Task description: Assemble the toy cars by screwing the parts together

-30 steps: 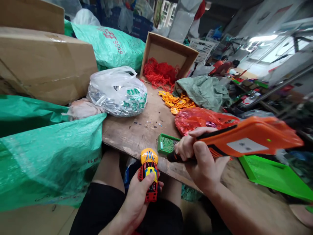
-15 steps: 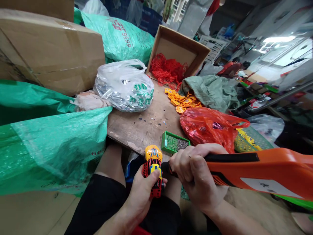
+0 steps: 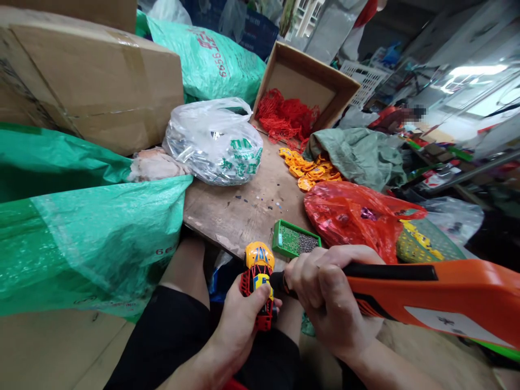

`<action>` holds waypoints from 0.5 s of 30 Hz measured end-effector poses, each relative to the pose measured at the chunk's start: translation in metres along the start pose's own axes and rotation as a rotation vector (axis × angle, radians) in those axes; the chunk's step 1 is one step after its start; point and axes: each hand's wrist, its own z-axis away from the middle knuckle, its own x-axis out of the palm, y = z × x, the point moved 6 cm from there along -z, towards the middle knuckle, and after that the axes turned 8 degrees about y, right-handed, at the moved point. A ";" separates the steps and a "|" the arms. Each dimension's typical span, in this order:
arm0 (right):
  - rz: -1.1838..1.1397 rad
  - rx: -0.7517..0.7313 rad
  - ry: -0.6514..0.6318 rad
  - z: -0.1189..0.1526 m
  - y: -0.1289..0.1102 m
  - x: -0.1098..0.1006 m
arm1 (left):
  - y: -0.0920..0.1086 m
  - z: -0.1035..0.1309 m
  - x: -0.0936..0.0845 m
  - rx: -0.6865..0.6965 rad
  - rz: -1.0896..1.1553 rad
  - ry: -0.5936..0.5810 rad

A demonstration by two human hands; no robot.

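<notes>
Left hand (image 3: 239, 314) grasping yellow-and-red plastic toy car (image 3: 260, 256), thumb on top; car held at near edge of brown wooden table (image 3: 227, 216). Right hand (image 3: 339, 290) clenched around orange-and-black power tool (image 3: 459, 284), black nose at car's right side; cannot tell whether touching. Small green plastic tray (image 3: 285, 249) on table, just beyond car. Translucent red plastic bag (image 3: 345, 214) right of tray; loose orange plastic parts (image 3: 311, 172) farther off.

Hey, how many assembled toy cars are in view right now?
1: the red-and-yellow toy car in your left hand, close to the black tip of the orange power tool in your right hand. Others may be hidden from view.
</notes>
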 end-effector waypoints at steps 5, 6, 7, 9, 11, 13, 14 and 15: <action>0.026 -0.021 -0.013 0.002 0.000 0.000 | 0.001 0.001 0.002 0.008 0.003 -0.007; 0.031 -0.009 -0.014 0.002 0.001 -0.001 | 0.001 0.001 0.002 0.008 0.001 -0.004; 0.033 -0.002 -0.016 0.002 0.002 -0.001 | 0.001 0.001 0.001 0.007 0.000 -0.002; 0.030 -0.009 -0.024 0.002 0.002 0.000 | 0.000 0.000 0.001 0.007 0.000 -0.006; 0.027 -0.026 -0.024 0.002 0.002 0.000 | -0.001 0.000 0.001 0.004 0.000 -0.007; 0.045 -0.030 -0.011 0.002 0.003 -0.001 | -0.001 -0.001 0.001 0.003 -0.002 -0.006; 0.060 -0.020 -0.004 0.002 0.005 -0.001 | -0.001 -0.001 0.001 0.005 -0.001 -0.006; 0.073 -0.012 0.004 0.002 0.006 -0.002 | -0.002 -0.001 0.001 0.009 0.000 -0.006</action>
